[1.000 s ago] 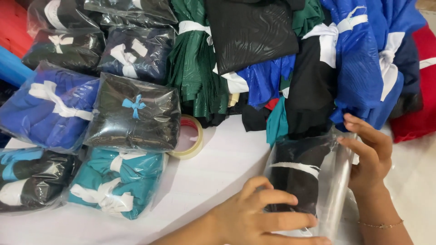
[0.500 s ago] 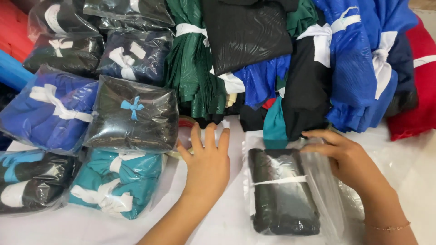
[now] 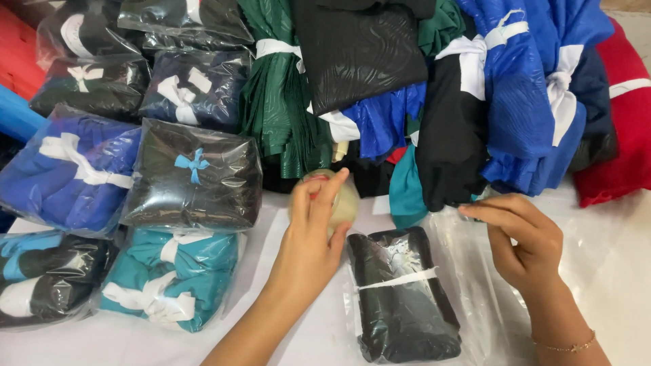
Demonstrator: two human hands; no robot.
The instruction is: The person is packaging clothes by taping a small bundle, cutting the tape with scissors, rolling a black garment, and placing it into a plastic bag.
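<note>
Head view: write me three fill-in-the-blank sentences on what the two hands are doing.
1. The left hand holds a roll of ____.
2. The right hand pinches the open end of a clear plastic ____.
3. The folded cloth in that bag is ____ with a white band.

Missing words: tape; bag; black

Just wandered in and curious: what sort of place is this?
Probably a garment packing table. Tied cloth bundles are heaped at the back, bagged ones stacked alongside, and the left hand holds a tape roll beside a bagged black bundle.
</note>
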